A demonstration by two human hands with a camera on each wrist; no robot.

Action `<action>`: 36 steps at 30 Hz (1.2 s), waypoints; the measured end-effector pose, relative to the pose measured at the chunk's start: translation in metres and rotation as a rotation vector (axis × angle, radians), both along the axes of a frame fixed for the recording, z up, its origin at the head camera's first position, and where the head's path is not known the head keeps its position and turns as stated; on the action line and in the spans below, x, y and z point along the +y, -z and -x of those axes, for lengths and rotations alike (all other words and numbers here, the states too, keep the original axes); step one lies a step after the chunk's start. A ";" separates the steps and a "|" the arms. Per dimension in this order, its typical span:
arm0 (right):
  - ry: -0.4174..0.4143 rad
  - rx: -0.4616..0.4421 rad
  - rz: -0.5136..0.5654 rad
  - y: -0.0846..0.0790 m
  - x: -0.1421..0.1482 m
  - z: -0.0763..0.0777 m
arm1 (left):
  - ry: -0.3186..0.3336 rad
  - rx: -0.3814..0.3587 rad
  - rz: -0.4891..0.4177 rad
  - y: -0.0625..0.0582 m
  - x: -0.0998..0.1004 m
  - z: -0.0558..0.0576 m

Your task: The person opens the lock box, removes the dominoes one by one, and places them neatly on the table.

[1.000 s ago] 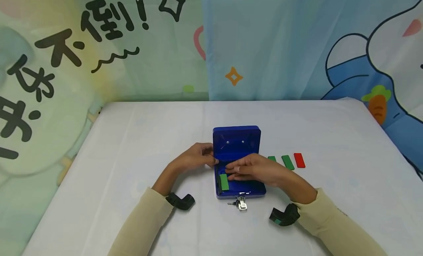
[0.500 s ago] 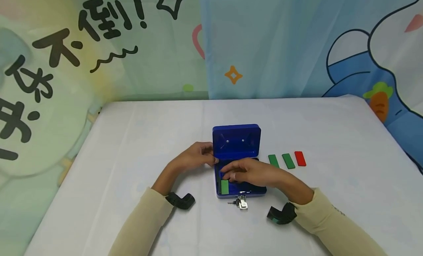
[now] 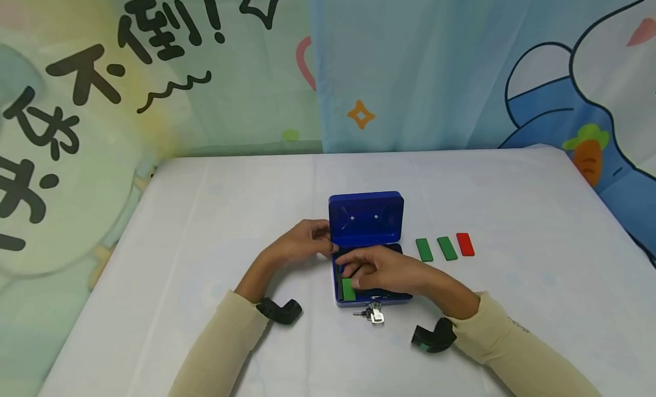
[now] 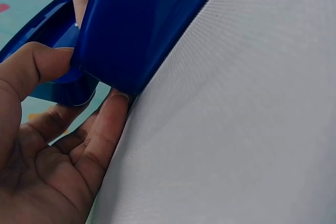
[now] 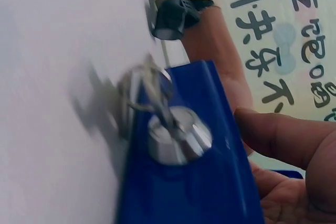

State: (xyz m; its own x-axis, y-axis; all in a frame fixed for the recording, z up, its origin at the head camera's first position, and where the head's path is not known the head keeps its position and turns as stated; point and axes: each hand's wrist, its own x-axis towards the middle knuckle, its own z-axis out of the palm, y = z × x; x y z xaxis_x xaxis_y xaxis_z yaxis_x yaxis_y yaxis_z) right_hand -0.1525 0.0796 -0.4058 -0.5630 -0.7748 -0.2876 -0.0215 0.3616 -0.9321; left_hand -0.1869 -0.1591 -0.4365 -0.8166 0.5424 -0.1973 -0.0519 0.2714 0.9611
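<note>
A blue metal cash box (image 3: 366, 217) stands on the table with its lid raised. My left hand (image 3: 302, 240) grips its left side near the hinge; in the left wrist view the thumb (image 4: 52, 62) lies on the rim, a fingertip low at the corner. My right hand (image 3: 384, 267) reaches into the box from the right, index finger extended, the others bent. Its thumb overlaps the upper corner of a flat green block (image 3: 348, 291) lying inside by the left wall. From the right wrist, the thumb (image 5: 283, 135) shows above the front wall; the other fingertips are mostly hidden.
Two more green blocks, one nearer (image 3: 423, 249) to the box than the other (image 3: 447, 248), and a red block (image 3: 465, 244) lie in a row right of it. A lock (image 5: 176, 140) with a key (image 5: 152, 82) juts from the front. White cloth (image 3: 246, 203) covers the table.
The green block in the box has slid toward the front wall and straightened. My right hand has shifted slightly left, bending its lower fingers and thumb toward the block. My left hand stays put.
</note>
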 end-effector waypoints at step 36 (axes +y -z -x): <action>0.378 0.044 0.104 0.001 0.018 -0.003 | -0.017 -0.002 0.000 0.002 -0.001 -0.001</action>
